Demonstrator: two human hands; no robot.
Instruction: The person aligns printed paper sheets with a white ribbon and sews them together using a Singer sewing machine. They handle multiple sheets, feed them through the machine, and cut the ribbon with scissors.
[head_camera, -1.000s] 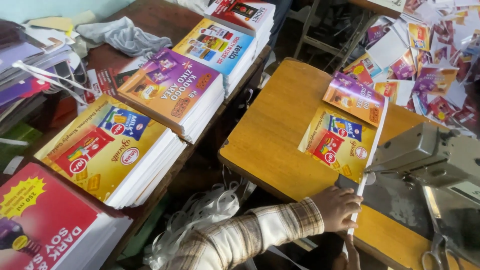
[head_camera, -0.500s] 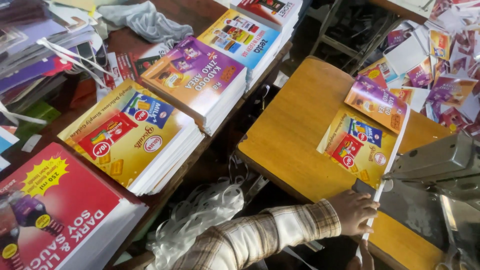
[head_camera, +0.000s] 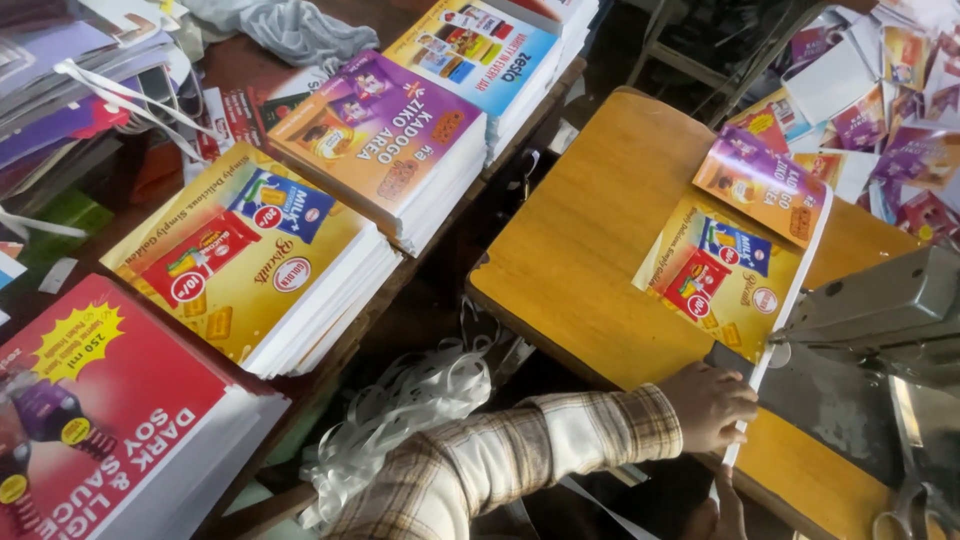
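Note:
My left hand (head_camera: 710, 405), in a checked sleeve, curls its fingers around the near corner of a yellow printed sheet (head_camera: 715, 275) on a small wooden table (head_camera: 590, 250). A purple and orange printed sheet (head_camera: 765, 185) lies over the far end of the yellow one. The sheets' white edge runs along a grey metal machine (head_camera: 880, 310) to the right. Only part of my right hand (head_camera: 725, 510) shows at the bottom edge, just below that white edge. Its grip is hidden.
A long bench on the left carries stacks of printed sheets: red (head_camera: 110, 420), yellow (head_camera: 250, 260), purple and orange (head_camera: 385, 135), blue (head_camera: 480, 50). White plastic straps (head_camera: 410, 400) hang between bench and table. Loose printed sheets (head_camera: 890, 90) are heaped at the back right. Scissors (head_camera: 915, 500) lie near the machine.
The view has shifted, so the stacks and table sit further right in frame. My left hand has stayed at the corner of the yellow sheet.

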